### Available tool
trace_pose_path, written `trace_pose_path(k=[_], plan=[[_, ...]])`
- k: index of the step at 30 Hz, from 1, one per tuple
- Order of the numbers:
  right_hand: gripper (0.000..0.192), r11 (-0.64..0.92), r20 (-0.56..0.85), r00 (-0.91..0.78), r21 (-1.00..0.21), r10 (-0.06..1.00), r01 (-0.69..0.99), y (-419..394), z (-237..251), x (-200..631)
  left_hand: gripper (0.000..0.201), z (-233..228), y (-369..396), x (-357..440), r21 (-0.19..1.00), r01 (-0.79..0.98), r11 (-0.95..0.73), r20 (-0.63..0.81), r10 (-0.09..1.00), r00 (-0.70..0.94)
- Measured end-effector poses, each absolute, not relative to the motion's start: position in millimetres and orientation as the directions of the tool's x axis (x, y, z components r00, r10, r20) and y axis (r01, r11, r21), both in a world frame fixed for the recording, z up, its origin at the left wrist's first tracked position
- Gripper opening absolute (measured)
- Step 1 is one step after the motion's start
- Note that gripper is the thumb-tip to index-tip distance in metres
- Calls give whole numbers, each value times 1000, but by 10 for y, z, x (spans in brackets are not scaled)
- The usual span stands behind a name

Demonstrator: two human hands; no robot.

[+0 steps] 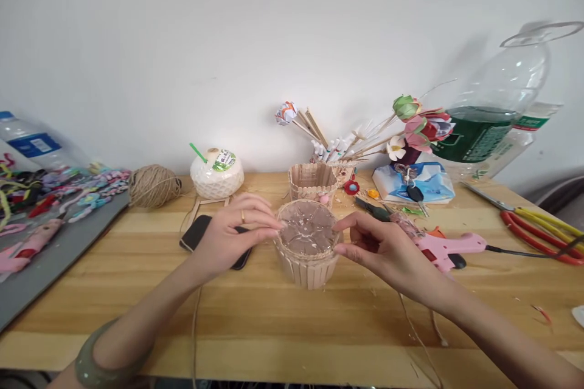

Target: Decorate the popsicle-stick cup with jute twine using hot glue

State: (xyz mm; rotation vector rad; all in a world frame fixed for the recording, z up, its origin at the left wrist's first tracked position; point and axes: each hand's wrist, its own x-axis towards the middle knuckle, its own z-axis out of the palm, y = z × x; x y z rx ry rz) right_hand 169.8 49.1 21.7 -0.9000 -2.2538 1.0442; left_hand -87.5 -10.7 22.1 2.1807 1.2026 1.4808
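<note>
A small round basket (308,255) made of upright wooden sticks around a clear plastic cup stands on the wooden table (274,322), with twine wound around its rim. My left hand (232,232) touches the rim from the left with its fingertips. My right hand (381,246) pinches the rim from the right. A thin strand of twine (196,322) trails down toward the table's front edge. A second stick basket (313,181) stands just behind the first.
A black phone (196,232) lies under my left hand. A pink glue gun (444,249) lies right of the basket. Behind are a twine ball (152,185), a white coconut-shaped cup (216,174), paper flowers (417,127), tissues (420,185), a large plastic bottle (497,109), and scissors (538,222) at right.
</note>
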Motion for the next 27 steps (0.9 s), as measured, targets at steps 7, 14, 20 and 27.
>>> trace_pose_path(k=[7,14,20,27], plan=[[32,498,169,-655,-791,737,357,534,175,1694,7,354,-133,-693,372,540,-755,641,630,439],[29,494,167,-680,-809,714,319,546,202,1685,14,414,-162,-684,189,570,-799,593,556,582],[29,489,154,-687,-809,710,324,557,192,1690,15,442,-165,-645,2,626,-780,585,508,632],[28,497,170,-688,-811,705,308,563,196,1685,12,503,-185,-629,104,632,-768,557,572,603]])
